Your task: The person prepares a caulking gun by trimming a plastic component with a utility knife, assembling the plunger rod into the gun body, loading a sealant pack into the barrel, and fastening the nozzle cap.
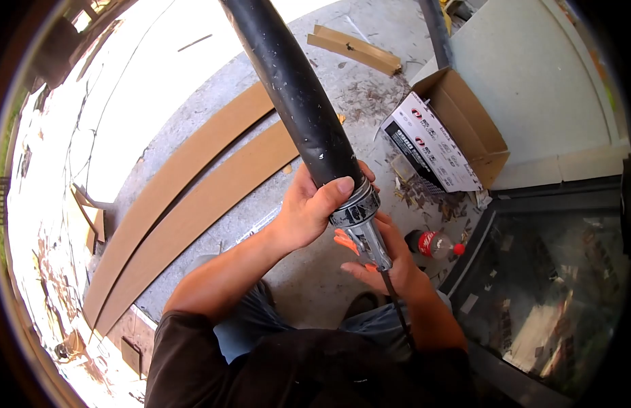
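Supporting a caulking gun [314,112] at the centre of the frame, the left hand [305,211] is clamping round the rear of the barrel, its thumb pressing just above the collar [356,207]. The right hand [402,272] is cupping the metal frame [374,241] with the thumb extending outward; whether its fingers are closing fully, the view is not showing.

Risks: the long barrel is projecting toward the top of the frame, so its weight could be tipping the front end if the left hand's grip is slackening on the smooth surface. Uneven support could be twisting the collar out of line. Fingers lying near the orange part [346,241] could be getting pinched if the mechanism is moving. The thin dark rod [395,302], running back toward the torso, could be catching on clothing. The cola bottle [434,245], lying near the right hand, could be rolling if a foot is knocking it.

Materials: the barrel is showing a scuffed, flecked black cylinder; the collar is forming a worn, ridged ring. Flat brown strips [206,192] are curving across the left of the frame over rough concrete [302,275]. An open cardboard box [432,144] is tilting at upper right, above glossy dark glass [546,292].
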Demonstrator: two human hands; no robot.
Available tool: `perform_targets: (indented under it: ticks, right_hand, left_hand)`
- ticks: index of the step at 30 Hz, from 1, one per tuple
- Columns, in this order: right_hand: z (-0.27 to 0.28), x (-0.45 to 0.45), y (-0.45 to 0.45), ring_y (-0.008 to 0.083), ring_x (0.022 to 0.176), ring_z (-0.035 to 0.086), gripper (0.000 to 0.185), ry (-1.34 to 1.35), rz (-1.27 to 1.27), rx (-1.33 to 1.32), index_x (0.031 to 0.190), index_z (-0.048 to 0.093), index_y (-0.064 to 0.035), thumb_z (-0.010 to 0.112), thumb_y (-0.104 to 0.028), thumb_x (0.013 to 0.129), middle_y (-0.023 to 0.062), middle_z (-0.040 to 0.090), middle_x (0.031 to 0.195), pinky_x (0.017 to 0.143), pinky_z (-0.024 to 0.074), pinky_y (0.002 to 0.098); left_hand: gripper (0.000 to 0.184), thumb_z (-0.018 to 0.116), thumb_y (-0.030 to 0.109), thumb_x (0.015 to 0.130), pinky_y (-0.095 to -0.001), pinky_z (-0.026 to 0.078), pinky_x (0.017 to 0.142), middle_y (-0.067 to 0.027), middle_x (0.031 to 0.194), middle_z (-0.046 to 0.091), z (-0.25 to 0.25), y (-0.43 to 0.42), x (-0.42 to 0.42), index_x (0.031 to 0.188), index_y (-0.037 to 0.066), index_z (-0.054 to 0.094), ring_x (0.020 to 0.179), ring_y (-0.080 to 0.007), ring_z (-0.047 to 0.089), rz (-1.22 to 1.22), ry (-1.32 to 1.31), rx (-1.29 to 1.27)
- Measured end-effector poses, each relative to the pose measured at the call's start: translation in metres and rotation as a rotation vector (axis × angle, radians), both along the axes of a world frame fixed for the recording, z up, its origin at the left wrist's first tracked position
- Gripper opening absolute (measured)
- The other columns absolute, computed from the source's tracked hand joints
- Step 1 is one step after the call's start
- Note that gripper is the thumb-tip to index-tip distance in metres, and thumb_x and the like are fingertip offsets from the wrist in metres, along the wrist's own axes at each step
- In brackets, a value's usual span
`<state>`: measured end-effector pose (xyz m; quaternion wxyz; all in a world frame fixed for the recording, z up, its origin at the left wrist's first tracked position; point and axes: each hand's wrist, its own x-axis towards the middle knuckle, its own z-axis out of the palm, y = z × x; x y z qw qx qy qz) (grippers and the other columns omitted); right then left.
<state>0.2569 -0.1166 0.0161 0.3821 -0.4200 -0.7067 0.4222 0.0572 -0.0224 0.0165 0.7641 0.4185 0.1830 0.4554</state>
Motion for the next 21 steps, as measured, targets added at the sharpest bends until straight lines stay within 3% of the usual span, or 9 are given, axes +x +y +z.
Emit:
perform_targets:
  ticks: [2,5,6,7,9,10,14,15,21]
  right_hand:
    - [0.019,0.01,0.001,0.0285,0.13,0.059,0.067,-0.051,0.098,-0.429,0.15,0.043,0.0021,0.071,0.003,0.089,0.0201,0.055,0.147,0.108,0.0469,0.04]
    - [0.009,0.033,0.016,0.0271,0.131,0.058,0.063,0.07,-0.006,-0.33,0.15,0.043,0.0023,0.07,-0.006,0.094,0.0179,0.053,0.15,0.109,0.0457,0.0404]
    - [0.005,0.028,0.017,0.0264,0.131,0.058,0.071,0.411,-0.082,-0.345,0.153,0.037,0.0026,0.072,-0.02,0.096,0.0177,0.053,0.148,0.108,0.046,0.0395]
    - [0.009,0.016,0.017,0.0264,0.131,0.058,0.071,0.412,-0.09,-0.342,0.153,0.037,0.0026,0.072,-0.02,0.096,0.0177,0.053,0.148,0.108,0.046,0.0395]
    - [0.026,-0.013,0.019,0.0257,0.129,0.057,0.082,0.548,-0.12,-0.397,0.155,0.031,0.0041,0.075,-0.031,0.095,0.0194,0.055,0.144,0.106,0.046,0.0386]
    - [0.029,-0.019,0.021,0.023,0.122,0.06,0.089,0.465,-0.091,-0.454,0.154,0.029,0.0054,0.078,-0.038,0.093,0.0185,0.059,0.135,0.102,0.0475,0.0375]
    - [0.028,-0.027,0.023,0.0169,0.101,0.066,0.082,0.318,-0.183,-0.299,0.145,0.04,0.0064,0.084,-0.034,0.088,0.0112,0.069,0.11,0.091,0.0519,0.035]
    - [0.03,-0.029,0.024,0.0169,0.101,0.066,0.082,0.325,-0.196,-0.31,0.145,0.04,0.0064,0.084,-0.034,0.088,0.0112,0.069,0.11,0.091,0.0519,0.035]
    - [0.027,-0.038,0.032,0.0158,0.091,0.068,0.069,0.2,-0.308,-0.251,0.134,0.05,0.0039,0.087,-0.029,0.085,0.0137,0.069,0.1,0.077,0.054,0.0306]
  left_hand:
    - [0.059,0.065,0.042,0.096,-0.0389,0.059,0.086,-0.0175,0.115,0.065,-0.006,0.003,-0.001,0.135,0.001,0.048,0.102,-0.0252,0.069,0.084,0.05,-0.005]
    - [0.055,0.065,0.044,0.095,-0.036,0.058,0.084,-0.0169,0.112,0.066,-0.011,0.012,-0.007,0.124,-0.002,0.055,0.096,-0.0232,0.07,0.126,0.127,-0.005]
    - [0.055,0.064,0.045,0.094,-0.0343,0.058,0.082,-0.0164,0.108,0.067,-0.008,0.012,-0.005,0.117,-0.005,0.058,0.092,-0.0217,0.07,0.168,0.172,0.001]
    - [0.055,0.064,0.045,0.094,-0.0343,0.058,0.082,-0.0164,0.108,0.067,-0.006,0.013,-0.003,0.117,-0.005,0.058,0.092,-0.0217,0.07,0.16,0.171,0.003]
    - [0.036,0.063,0.024,0.099,-0.0355,0.056,0.087,-0.0102,0.109,0.067,-0.004,0.016,-0.002,0.124,0.001,0.051,0.097,-0.0193,0.068,0.048,0.063,0.017]
    - [0.039,0.065,0.025,0.099,-0.0368,0.055,0.092,-0.0109,0.115,0.066,-0.005,0.012,0.001,0.126,0.001,0.05,0.104,-0.0198,0.067,0.015,0.038,0.005]
    - [0.047,0.068,0.032,0.1,-0.037,0.053,0.096,-0.0108,0.122,0.062,0.001,0.012,-0.002,0.13,0.002,0.049,0.11,-0.0186,0.063,0.026,0.111,0.083]
    - [0.061,0.066,0.047,0.096,-0.0365,0.058,0.088,-0.015,0.111,0.067,-0.004,0.016,-0.002,0.128,-0.003,0.053,0.101,-0.0225,0.069,0.047,0.229,0.118]
    - [0.065,0.066,0.052,0.095,-0.0361,0.057,0.088,-0.0138,0.11,0.067,-0.015,0.027,0.003,0.127,-0.003,0.055,0.099,-0.0208,0.068,0.079,0.303,0.125]
